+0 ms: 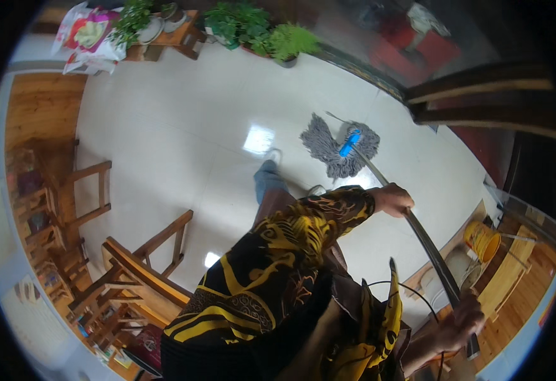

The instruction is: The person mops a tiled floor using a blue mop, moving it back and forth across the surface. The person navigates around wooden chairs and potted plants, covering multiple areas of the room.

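A mop (345, 141) with grey yarn strands and a blue clamp rests its head on the pale floor, ahead and right of my feet. Its metal pole (432, 245) slants back toward my right side. Around the lower part of the pole my left hand (393, 200) is wrapped, the arm in a black and yellow patterned sleeve reaching across my body. My right hand (460, 325) grips the same pole close to its upper end. The strands lie spread out in a fan on the shiny tiles.
Potted plants (240, 25) and a low wooden stand (186, 38) line the far side. Wooden stools (176, 244) and a table edge (144, 273) are at left. A yellow bucket (481, 241) stands by a bench on the right. Dark wooden bars (488, 114) jut in at the far right.
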A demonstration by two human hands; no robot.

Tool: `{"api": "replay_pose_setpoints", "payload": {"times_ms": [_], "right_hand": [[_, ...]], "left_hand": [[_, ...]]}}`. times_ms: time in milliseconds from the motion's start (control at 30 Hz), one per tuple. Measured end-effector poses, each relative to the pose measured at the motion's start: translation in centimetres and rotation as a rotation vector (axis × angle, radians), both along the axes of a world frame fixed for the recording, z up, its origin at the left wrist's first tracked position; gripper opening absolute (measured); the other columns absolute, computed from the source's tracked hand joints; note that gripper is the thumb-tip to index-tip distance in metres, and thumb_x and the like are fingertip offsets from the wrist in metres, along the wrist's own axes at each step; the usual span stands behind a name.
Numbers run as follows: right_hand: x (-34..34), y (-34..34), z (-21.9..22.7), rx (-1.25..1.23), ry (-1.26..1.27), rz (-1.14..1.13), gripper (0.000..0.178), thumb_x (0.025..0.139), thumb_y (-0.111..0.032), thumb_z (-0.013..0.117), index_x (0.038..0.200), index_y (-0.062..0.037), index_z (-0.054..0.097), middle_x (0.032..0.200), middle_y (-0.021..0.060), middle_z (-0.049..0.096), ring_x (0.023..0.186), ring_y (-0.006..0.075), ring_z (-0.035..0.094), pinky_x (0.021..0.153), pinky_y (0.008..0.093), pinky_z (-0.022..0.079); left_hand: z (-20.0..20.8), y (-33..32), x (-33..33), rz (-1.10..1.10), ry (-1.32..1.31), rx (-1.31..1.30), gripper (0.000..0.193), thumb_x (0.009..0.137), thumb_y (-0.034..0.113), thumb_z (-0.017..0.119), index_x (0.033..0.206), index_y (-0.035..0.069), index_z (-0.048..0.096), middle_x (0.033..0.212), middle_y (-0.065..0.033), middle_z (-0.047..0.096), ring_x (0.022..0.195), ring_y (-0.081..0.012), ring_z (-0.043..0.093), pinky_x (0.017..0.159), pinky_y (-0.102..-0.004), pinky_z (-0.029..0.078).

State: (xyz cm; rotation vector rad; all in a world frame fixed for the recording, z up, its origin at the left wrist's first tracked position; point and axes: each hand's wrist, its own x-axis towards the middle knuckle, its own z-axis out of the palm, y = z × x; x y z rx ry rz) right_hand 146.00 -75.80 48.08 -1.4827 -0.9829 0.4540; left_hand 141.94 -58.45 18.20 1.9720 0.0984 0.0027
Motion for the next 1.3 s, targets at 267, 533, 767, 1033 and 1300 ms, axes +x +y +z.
{"api": "replay_pose_setpoints", "payload": {"times_ms": [267,533,767,1033,1300], "right_hand": [[-0.1,9.0,6.6,0.245,-0.162,0.279,0.034,0.093,-0.031,0.035,0.065,-0.0130,0.042,0.058,0.0004,0.038,0.057,0.0131,0.038,0.066,0.0353,0.031],[-2.2,23.6,-0.2,0.286,-0.093,0.380,0.025,0.089,-0.028,0.042,0.068,-0.0146,0.045,0.059,-0.0009,0.040,0.055,0.0132,0.037,0.058,0.0306,0.033],[-0.7,29.4,-12.9,0.072,0.396,0.429,0.029,0.090,-0.019,0.050,0.065,-0.0084,0.041,0.058,0.0030,0.039,0.057,0.0170,0.040,0.062,0.0334,0.037],[12.8,17.7,-13.3,0.078,0.443,0.239,0.029,0.089,-0.021,0.050,0.066,-0.0079,0.038,0.061,0.0028,0.036,0.059,0.0170,0.033,0.062,0.0342,0.028],[21.9,4.3,-12.5,0.085,0.405,-0.113,0.030,0.091,-0.021,0.045,0.066,-0.0128,0.030,0.062,-0.0003,0.025,0.061,0.0135,0.026,0.071,0.0332,0.027]], "left_hand": [[7.5,10.8,-8.1,0.159,-0.182,0.108,0.009,0.071,0.018,0.058,0.069,0.010,0.056,0.064,-0.0097,0.059,0.066,-0.0318,0.060,0.060,-0.0422,0.046],[5.9,23.3,-16.3,0.438,0.134,0.339,0.008,0.073,0.020,0.060,0.078,0.014,0.057,0.077,-0.0075,0.063,0.074,-0.0312,0.062,0.065,-0.0415,0.048],[-8.8,27.0,-16.2,0.679,0.281,0.181,0.018,0.072,0.016,0.066,0.082,0.003,0.057,0.084,-0.0151,0.060,0.084,-0.0361,0.055,0.076,-0.0431,0.046],[-12.5,17.8,-0.1,0.598,0.141,0.247,0.007,0.073,0.011,0.058,0.078,0.007,0.057,0.080,-0.0137,0.061,0.082,-0.0368,0.054,0.077,-0.0435,0.045],[-10.4,9.9,17.5,0.233,0.150,0.217,0.010,0.075,0.017,0.056,0.078,0.008,0.060,0.086,-0.0135,0.062,0.089,-0.0357,0.057,0.079,-0.0448,0.047]]}}
